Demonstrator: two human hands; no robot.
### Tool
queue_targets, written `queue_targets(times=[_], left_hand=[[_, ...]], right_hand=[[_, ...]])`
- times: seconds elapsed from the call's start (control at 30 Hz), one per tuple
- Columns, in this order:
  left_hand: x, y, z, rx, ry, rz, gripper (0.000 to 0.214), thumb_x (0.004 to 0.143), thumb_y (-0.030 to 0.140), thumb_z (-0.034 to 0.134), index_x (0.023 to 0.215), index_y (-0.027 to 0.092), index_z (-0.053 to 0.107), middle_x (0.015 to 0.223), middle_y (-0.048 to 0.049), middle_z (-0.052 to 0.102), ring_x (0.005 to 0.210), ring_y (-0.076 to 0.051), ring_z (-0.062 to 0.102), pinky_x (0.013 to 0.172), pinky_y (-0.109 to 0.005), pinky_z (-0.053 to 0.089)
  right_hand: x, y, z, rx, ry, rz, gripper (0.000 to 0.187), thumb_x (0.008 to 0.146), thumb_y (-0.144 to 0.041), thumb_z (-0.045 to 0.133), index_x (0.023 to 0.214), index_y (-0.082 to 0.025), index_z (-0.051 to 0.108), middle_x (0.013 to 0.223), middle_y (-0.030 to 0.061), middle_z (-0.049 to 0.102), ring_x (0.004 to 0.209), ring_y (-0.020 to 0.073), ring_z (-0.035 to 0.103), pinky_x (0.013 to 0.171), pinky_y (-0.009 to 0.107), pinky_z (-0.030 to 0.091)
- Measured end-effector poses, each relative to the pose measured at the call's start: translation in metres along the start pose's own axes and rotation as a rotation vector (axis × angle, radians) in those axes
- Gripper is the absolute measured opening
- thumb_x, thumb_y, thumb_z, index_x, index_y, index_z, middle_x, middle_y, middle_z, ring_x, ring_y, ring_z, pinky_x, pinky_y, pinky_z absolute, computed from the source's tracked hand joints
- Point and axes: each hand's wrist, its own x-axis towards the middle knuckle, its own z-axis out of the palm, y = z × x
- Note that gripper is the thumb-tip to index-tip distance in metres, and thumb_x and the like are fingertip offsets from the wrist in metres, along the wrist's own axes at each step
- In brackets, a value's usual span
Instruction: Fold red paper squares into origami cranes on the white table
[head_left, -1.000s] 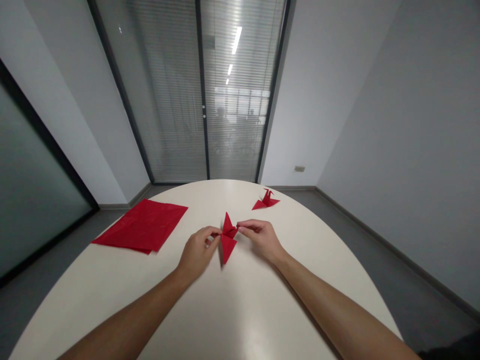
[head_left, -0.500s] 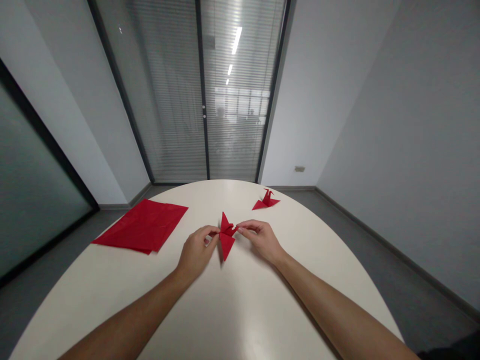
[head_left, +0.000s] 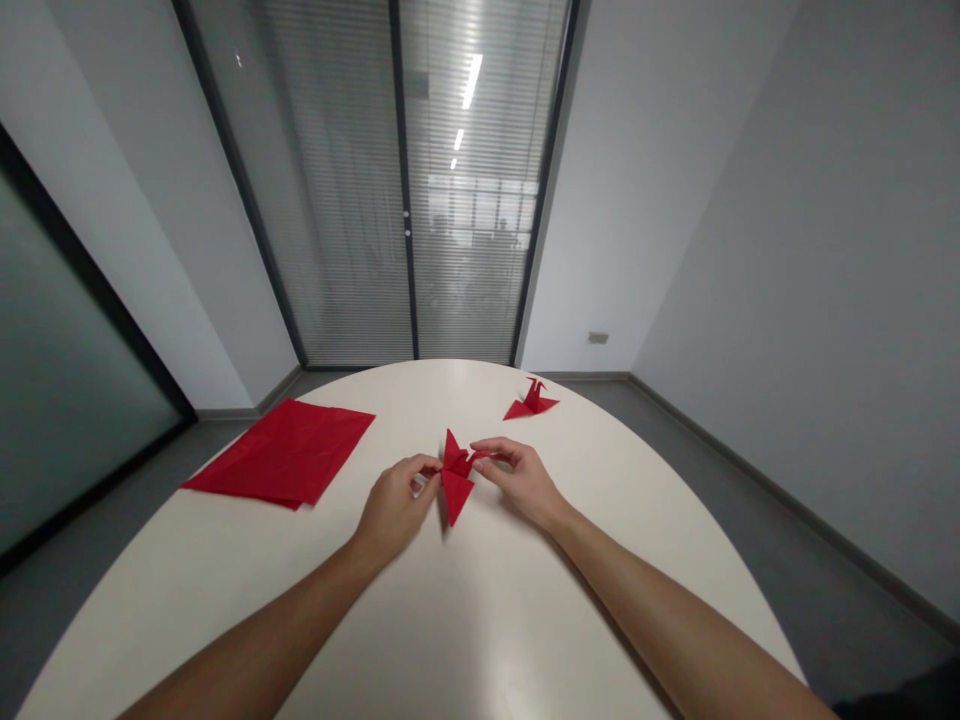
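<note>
A red paper crane (head_left: 457, 485) is held just over the middle of the table, its two wings spread toward and away from me. My left hand (head_left: 397, 500) pinches its left pointed end between thumb and fingers. At the other side, my right hand (head_left: 521, 478) has the narrow right point between thumb and index finger, which have a small gap around it. Farther back to the right, a second red paper crane (head_left: 533, 402) stands on the table with its wings out and its neck and tail up.
Several red paper sheets (head_left: 289, 455) lie stacked at the left edge of the round white table (head_left: 420, 640). Beyond it are glass panels with blinds (head_left: 352, 250) and a wall with a socket plate (head_left: 598, 338).
My right index finger and thumb have parted slightly around the crane's point, showing more red between them. The held crane has shifted a little to the right and toward me.
</note>
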Motion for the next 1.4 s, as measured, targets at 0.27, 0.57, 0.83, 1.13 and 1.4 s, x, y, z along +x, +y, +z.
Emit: queue_targets(times=[0.27, 0.57, 0.83, 1.13, 1.4], left_hand=[[0.0, 0.005, 0.0, -0.03, -0.049, -0.028, 0.017, 0.085, 0.026, 0.06, 0.094, 0.02, 0.074, 0.09, -0.0041, 0.076, 0.079, -0.019, 0.067, 0.07, -0.028, 0.049], [0.003, -0.001, 0.003, -0.186, -0.023, -0.124, 0.017, 0.083, 0.031, 0.063, 0.091, 0.018, 0.071, 0.088, -0.0041, 0.076, 0.076, -0.019, 0.069, 0.071, -0.028, 0.052], [0.003, -0.003, 0.004, -0.205, -0.006, -0.138, 0.019, 0.082, 0.035, 0.064, 0.087, 0.018, 0.07, 0.085, -0.0044, 0.075, 0.076, -0.019, 0.069, 0.072, -0.029, 0.053], [0.006, -0.002, 0.004, -0.274, 0.058, -0.162, 0.022, 0.078, 0.037, 0.064, 0.086, 0.017, 0.067, 0.084, -0.0057, 0.073, 0.078, -0.02, 0.069, 0.068, -0.028, 0.053], [0.005, -0.001, 0.003, -0.284, 0.03, -0.144, 0.028, 0.08, 0.042, 0.064, 0.092, 0.017, 0.068, 0.089, -0.0078, 0.075, 0.084, -0.021, 0.07, 0.071, -0.03, 0.055]], right_hand=[[0.001, -0.003, 0.001, 0.011, -0.024, -0.026, 0.023, 0.085, -0.042, 0.069, 0.084, -0.018, 0.071, 0.083, 0.003, 0.071, 0.082, 0.0185, 0.063, 0.081, 0.032, 0.047], [0.003, 0.006, 0.001, 0.079, -0.01, -0.004, 0.036, 0.09, -0.052, 0.062, 0.099, -0.019, 0.074, 0.101, 0.008, 0.076, 0.096, 0.0222, 0.068, 0.092, 0.037, 0.048], [0.004, 0.003, -0.002, 0.043, 0.111, 0.042, 0.041, 0.088, -0.056, 0.06, 0.094, -0.017, 0.071, 0.088, 0.007, 0.074, 0.086, 0.0211, 0.067, 0.083, 0.035, 0.048], [-0.011, -0.004, 0.01, 0.061, -0.14, 0.022, 0.065, 0.074, -0.033, 0.079, 0.131, -0.023, 0.048, 0.1, 0.0056, 0.074, 0.088, 0.0188, 0.066, 0.075, 0.032, 0.046], [-0.004, -0.002, 0.008, 0.109, 0.038, -0.052, 0.051, 0.077, -0.033, 0.075, 0.12, -0.022, 0.051, 0.081, 0.0001, 0.071, 0.072, 0.0165, 0.065, 0.073, 0.032, 0.048]])
